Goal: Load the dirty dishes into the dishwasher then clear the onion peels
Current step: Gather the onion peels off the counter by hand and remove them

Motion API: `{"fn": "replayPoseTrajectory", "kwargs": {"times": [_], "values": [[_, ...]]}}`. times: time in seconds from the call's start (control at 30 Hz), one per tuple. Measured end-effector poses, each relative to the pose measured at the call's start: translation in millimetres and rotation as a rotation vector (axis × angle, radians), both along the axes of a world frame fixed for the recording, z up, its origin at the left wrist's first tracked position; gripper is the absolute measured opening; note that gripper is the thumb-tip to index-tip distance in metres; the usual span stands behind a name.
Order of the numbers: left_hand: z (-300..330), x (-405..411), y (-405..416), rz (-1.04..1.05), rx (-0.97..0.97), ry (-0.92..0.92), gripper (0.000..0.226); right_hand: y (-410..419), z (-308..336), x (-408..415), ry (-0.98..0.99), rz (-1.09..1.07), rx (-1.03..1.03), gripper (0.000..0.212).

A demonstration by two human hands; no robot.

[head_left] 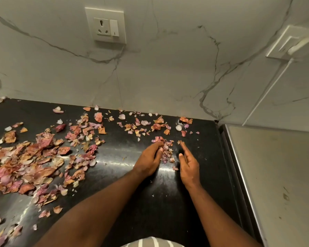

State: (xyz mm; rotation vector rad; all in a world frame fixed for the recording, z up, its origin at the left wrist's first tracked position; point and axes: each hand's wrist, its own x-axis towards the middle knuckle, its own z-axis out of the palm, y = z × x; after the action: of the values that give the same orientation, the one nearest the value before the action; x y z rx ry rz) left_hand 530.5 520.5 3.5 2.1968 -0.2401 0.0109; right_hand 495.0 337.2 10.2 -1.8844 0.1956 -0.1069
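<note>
Peel-clearing step is under way: left hand (150, 157), fingers curled, and flat-fingered right hand (188, 165) are corralling a small peel cluster (166, 150) between them on the dark surface (125, 175). Main onion peels (25, 161) are lying far left; next move likely calls for scooping.

Both my forearms reach far from the near edge. My left hand (149, 160) lies knuckles up, fingers curled in toward the right. My right hand (188, 165) stands on its edge just beside it, palm facing left, fingers straight.
</note>
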Motion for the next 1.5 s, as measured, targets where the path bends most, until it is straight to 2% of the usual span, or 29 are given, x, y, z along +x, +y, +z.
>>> {"fn": "replayPoseTrajectory", "kwargs": {"times": [0.07,0.1,0.17,0.23,0.3,0.37,0.47,0.57,0.63,0.77,0.87,0.93,1.03,1.13,1.2,1.27,1.37,1.43,1.5], "values": [[6.4,-2.1,2.3,0.021,-0.115,-0.035,0.034,0.6,-1.5,1.0,-0.01,-0.005,0.003,0.053],[7.2,0.2,3.9,0.065,-0.083,-0.068,0.036,0.7,-3.6,2.1,-0.006,0.004,0.002,0.053],[3.7,8.4,8.3,0.194,0.225,-0.088,0.053,2.5,-6.3,3.9,-0.017,0.04,-0.022,0.054],[-0.3,13.0,15.0,0.298,0.544,0.087,0.082,6.5,-6.4,2.2,-0.04,0.067,-0.084,0.054],[-6.3,8.4,23.0,0.268,0.648,0.187,0.096,10.8,-3.3,0.3,-0.038,0.1,-0.2,0.056],[-15.8,-0.1,30.7,0.132,0.681,0.143,0.097,13.9,-3.5,1.6,-0.013,0.14,-0.296,0.061],[-12.9,-5.7,42.5,0.03,0.536,0.053,0.088,20.4,-4.0,18.4,0.029,0.159,-0.373,0.067],[-4.5,-9.4,50.8,0.033,0.262,0.048,0.058,28.6,1.0,48.7,0.158,0.182,-0.494,0.077],[-4.2,-10.4,56.8,0.072,0.091,0.064,0.048,33.7,3.2,65.9,0.222,0.229,-0.556,0.081],[-0.2,-14.7,58.9,0.127,-0.32,0.122,0.031,38.6,-2.5,64.0,0.135,0.361,-0.581,0.07],[6.5,-16.2,59.6,0.184,-0.475,0.123,0.028,30.0,-5.9,44.2,0.069,0.451,-0.546,0.057],[6.4,-15.8,60.3,0.207,-0.525,0.127,0.025,24.0,-4.0,33.2,0.024,0.44,-0.45,0.049],[5.2,-14.4,60.7,0.219,-0.518,0.158,0.015,20.8,8.3,28.0,-0.006,0.316,-0.238,0.041],[6.3,-14.2,61.5,0.216,-0.515,0.174,0.013,24.0,19.1,40.7,-0.065,0.208,-0.198,0.033],[9.7,-15.5,61.6,0.236,-0.526,0.177,0.013,34.4,28.6,54.4,-0.063,0.23,-0.196,0.036],[13.5,-17.2,61.0,0.255,-0.538,0.174,0.013,48.8,31.9,69.3,0.004,0.319,-0.252,0.039],[15.4,-16.9,61.0,0.261,-0.538,0.161,0.013,69.0,24.9,81.9,0.154,0.55,-0.472,0.063],[15.8,-16.1,62.1,0.269,-0.54,0.16,0.013,73.1,12.6,79.1,0.106,0.631,-0.651,0.068],[16.0,-15.7,62.5,0.279,-0.545,0.165,0.013,68.3,3.8,67.8,-0.034,0.62,-0.712,0.055]]}}
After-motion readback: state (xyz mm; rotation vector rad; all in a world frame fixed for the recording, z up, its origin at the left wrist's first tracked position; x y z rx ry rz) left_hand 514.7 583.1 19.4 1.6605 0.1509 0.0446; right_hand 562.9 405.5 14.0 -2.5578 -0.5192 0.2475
